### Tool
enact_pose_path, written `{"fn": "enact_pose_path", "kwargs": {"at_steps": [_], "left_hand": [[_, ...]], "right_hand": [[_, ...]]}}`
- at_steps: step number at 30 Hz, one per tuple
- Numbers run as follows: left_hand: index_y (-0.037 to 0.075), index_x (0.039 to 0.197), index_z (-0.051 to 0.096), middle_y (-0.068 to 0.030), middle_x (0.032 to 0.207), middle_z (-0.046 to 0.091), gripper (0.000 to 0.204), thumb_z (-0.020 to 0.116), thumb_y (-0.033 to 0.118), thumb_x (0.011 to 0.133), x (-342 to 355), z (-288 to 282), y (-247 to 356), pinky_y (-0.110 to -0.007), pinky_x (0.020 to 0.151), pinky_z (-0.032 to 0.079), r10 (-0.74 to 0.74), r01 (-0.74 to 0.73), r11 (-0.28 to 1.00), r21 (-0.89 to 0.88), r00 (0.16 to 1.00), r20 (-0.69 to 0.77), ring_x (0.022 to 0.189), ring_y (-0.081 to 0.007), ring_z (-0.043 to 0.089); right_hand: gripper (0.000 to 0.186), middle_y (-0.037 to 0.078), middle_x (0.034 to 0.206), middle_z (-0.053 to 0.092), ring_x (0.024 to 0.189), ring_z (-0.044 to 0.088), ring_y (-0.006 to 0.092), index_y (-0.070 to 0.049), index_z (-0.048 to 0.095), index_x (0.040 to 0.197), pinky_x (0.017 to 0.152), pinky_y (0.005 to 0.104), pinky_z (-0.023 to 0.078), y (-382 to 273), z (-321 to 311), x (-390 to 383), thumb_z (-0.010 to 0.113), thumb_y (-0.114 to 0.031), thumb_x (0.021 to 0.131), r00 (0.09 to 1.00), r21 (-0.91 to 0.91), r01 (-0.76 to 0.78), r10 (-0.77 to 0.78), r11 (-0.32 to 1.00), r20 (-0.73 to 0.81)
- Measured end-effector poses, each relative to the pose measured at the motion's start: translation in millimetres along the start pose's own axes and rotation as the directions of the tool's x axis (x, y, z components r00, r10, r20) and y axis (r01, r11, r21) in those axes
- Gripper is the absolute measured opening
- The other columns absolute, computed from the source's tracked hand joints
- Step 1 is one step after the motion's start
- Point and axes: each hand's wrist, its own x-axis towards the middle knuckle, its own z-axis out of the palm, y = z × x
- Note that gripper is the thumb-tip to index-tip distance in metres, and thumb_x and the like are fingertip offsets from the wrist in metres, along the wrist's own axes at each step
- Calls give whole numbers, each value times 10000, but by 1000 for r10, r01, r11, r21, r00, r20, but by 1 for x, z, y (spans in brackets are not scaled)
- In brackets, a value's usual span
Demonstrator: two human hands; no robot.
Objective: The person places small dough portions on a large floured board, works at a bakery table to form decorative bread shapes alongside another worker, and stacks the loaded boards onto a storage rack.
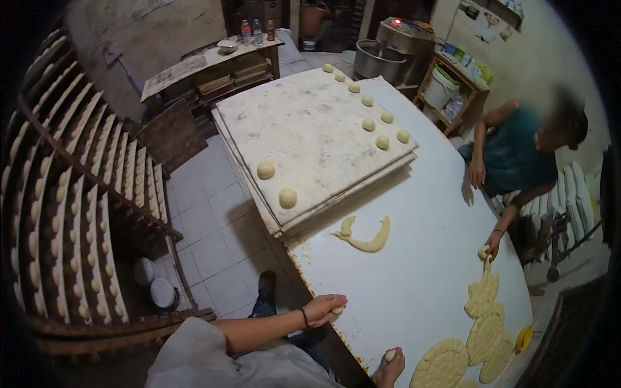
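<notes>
- Bakery workroom: tiled floor (213, 220), a large white table (414, 258), and a tall wooden rack (77, 213) of trays filled with dough balls off to the left of the hands.
- Left hand (323, 308): rests at the near edge of the table, fingers curled together over a small dough piece (337, 310) that shows just under the fingertips; dark band on the wrist.
- Right hand (390, 367): low at the table's near edge, fingers closed around a small dough ball (389, 355) that peeks out above them.
- Flattened dough sheets (466, 343): ridged rounds lying to the right of the right-hand fingers, running up the table toward another person's hand (493, 244).
- Curved dough strip (369, 238): on the table, well beyond the left-hand fingers.
- Stacked floured boards (310, 136): farther beyond, carrying scattered dough balls (286, 198).
- Second person (517, 158): seated at the far right side of the table, one hand touching a small lump of dough.
</notes>
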Motion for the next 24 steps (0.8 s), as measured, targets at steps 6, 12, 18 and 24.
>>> {"fn": "enact_pose_path", "kwargs": {"at_steps": [6,12,18,24], "left_hand": [[34,1391,620,-41,1247,707,517,821,208,948,-32,-214,232,-303,971,563,288,-261,957,128,915,-283,1119,-125,672],[20,1347,641,-212,1325,652,520,809,163,876,47,-493,302,-392,1055,528,750,-121,565,816,488,-447,1202,-342,658],[46,1544,511,-228,1518,558,769,828,330,903,40,-550,288,-436,1174,441,729,-242,576,781,584,-358,1390,-355,549],[86,1509,546,-161,1523,569,611,767,317,988,5,-581,207,-449,1188,430,422,-46,865,499,605,-675,1424,-283,524]], "right_hand": [[236,159,1121,687,1035,654,283,56,698,1158,896,408,565,-198,101,-43,667,-129,1017,969,228,-248,243,941,52],[436,108,1185,676,1054,679,195,19,599,1393,884,340,607,-318,279,-14,710,-69,981,922,29,76,-81,997,378],[517,100,1314,657,1124,667,174,-14,600,1434,949,325,570,-471,522,-21,776,-105,956,472,182,372,-355,910,807],[642,141,1384,612,1234,656,305,-139,573,1489,971,426,583,-500,683,-15,793,-312,912,307,-220,930,-296,293,904]]}}
